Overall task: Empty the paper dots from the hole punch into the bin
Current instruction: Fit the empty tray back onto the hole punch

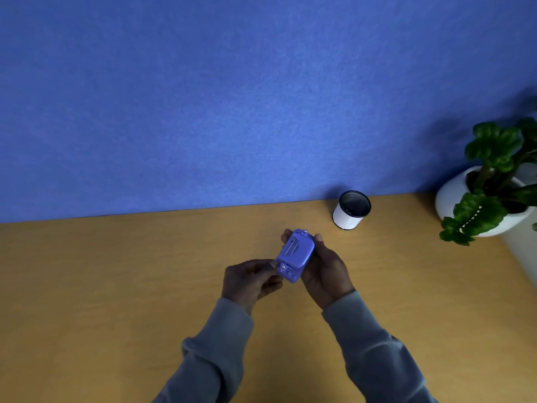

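A small purple hole punch [295, 255] is held above the wooden desk [116, 286], turned so its flat underside faces me. My right hand [325, 270] cradles it from the right, fingers wrapped behind it. My left hand [251, 279] pinches its lower left corner with thumb and fingertips. The bin [351, 210], a small white cylinder with a dark inside, stands on the desk beyond the punch and to the right, near the wall. No paper dots are visible.
A blue felt partition [232, 97] closes off the far edge of the desk. A leafy green plant in a white pot [479, 205] stands at the right edge. Grey sleeves cover both forearms.
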{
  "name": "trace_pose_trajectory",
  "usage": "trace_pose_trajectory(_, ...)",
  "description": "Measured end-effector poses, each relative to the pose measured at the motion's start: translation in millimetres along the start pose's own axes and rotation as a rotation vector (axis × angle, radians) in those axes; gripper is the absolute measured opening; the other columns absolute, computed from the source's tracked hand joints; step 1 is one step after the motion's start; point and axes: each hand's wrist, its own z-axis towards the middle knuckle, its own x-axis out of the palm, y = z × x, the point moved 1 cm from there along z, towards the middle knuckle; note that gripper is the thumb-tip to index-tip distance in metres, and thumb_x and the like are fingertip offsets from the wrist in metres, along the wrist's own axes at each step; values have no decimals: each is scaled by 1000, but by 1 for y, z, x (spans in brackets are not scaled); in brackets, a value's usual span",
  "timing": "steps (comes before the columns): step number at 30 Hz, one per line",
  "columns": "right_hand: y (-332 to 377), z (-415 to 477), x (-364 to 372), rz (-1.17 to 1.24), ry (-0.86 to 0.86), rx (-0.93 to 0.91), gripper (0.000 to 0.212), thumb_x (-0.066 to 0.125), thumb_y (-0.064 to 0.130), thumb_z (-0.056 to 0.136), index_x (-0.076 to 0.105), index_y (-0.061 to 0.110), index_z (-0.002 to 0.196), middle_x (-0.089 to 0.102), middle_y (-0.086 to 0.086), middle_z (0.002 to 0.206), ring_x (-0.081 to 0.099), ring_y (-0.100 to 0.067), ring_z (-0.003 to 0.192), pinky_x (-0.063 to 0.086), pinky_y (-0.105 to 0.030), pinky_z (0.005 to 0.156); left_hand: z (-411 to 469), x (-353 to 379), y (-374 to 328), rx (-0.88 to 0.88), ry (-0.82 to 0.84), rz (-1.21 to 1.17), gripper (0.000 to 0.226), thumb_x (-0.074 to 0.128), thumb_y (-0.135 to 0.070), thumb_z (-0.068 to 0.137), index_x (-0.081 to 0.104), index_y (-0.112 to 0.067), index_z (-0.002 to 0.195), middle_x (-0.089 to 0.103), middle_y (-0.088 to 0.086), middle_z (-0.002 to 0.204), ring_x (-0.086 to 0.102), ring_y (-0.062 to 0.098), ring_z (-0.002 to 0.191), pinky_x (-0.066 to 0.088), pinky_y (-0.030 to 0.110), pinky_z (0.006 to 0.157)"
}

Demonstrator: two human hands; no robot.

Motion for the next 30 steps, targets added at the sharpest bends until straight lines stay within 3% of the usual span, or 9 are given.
trace_pose_trajectory(4, -1, -8, 2, -3, 3, -92, 44, 38, 21, 108, 56, -13, 131, 65, -28, 129, 67, -34, 117, 56, -43, 100, 1, -3, 3, 30, 5, -206, 7, 74, -7, 84, 79, -3, 86, 78, 17, 91, 76, 25, 80, 61, 31, 66)
trace_pose_trajectory(9, -11, -14, 8, 73, -56, -179, 44, 37, 19, 108, 51, -12, 136, 64, -27, 131, 68, -31, 112, 54, -41, 101, -13, 11, 17, 61, 63, -376, 36, 72, -23, 81, 72, -8, 114, 76, 17, 107, 74, 29, 96, 61, 36, 74)
trace_pose_trajectory(13, -10, -21, 9, 57, -42, -179, 43, 42, 18, 105, 51, -7, 139, 65, -22, 130, 67, -30, 113, 55, -40, 100, -11, 5, 15, 57, 94, -446, 31, 60, -3, 92, 68, -13, 121, 76, 17, 107, 74, 30, 96, 61, 42, 79)
trace_pose_trajectory(19, 0, -28, 6, -17, 33, -90, 42, 42, 11, 104, 48, -7, 141, 52, -30, 145, 49, -41, 138, 45, -44, 111, -12, 0, 10, 123, 140, -378, 38, 55, 10, 92, 64, -8, 124, 75, 16, 107, 72, 26, 103, 61, 36, 80)
trace_pose_trajectory(26, 0, -35, 1, -31, 13, -66, 41, 41, 9, 103, 52, -6, 139, 56, -31, 142, 54, -39, 134, 48, -42, 108, -9, -6, 10, 142, 187, -258, 39, 58, 7, 93, 60, -9, 129, 76, 15, 108, 71, 27, 107, 60, 36, 83)
trace_pose_trajectory(30, -1, -39, 2, -24, 17, -61, 42, 48, 8, 97, 55, -4, 136, 60, -28, 138, 61, -35, 127, 51, -40, 105, -5, -11, 9, 124, 152, -303, 36, 64, 6, 88, 63, -1, 123, 77, 19, 102, 73, 30, 101, 61, 39, 81)
